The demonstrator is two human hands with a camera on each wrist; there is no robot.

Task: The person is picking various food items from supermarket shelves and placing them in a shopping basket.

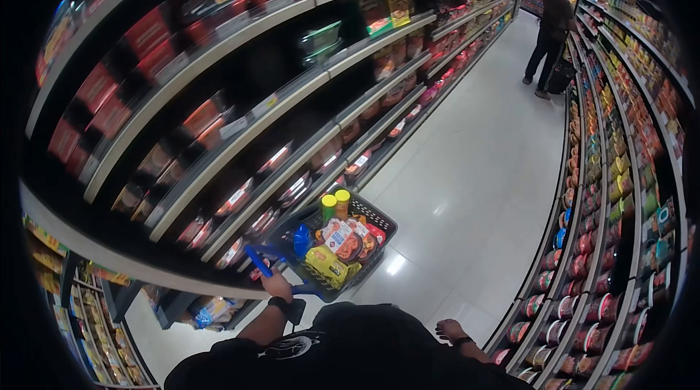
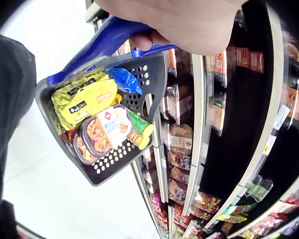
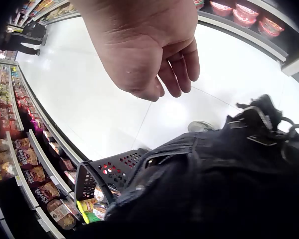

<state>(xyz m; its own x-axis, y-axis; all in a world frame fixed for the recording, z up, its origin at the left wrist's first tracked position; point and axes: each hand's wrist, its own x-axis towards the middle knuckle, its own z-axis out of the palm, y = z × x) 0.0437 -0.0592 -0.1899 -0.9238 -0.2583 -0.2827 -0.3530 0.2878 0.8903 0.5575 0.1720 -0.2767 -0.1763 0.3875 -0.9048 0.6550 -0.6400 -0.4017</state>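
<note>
My left hand grips the blue handle of a dark grey shopping basket. Inside the basket lie a yellow packet, plastic meal trays with printed sleeves, and a blue packet. Two canisters with yellow lids stand at the basket's far side, one of them green. My right hand hangs at my right side over the floor, its fingers loosely bent and holding nothing. In the right wrist view, the basket shows partly behind my dark clothing.
Shelves of packaged food run along my left. More shelves with cup-shaped packages line the right. A person in dark clothes stands farther up the aisle by a black wheeled bag. Pale shiny floor lies between the shelves.
</note>
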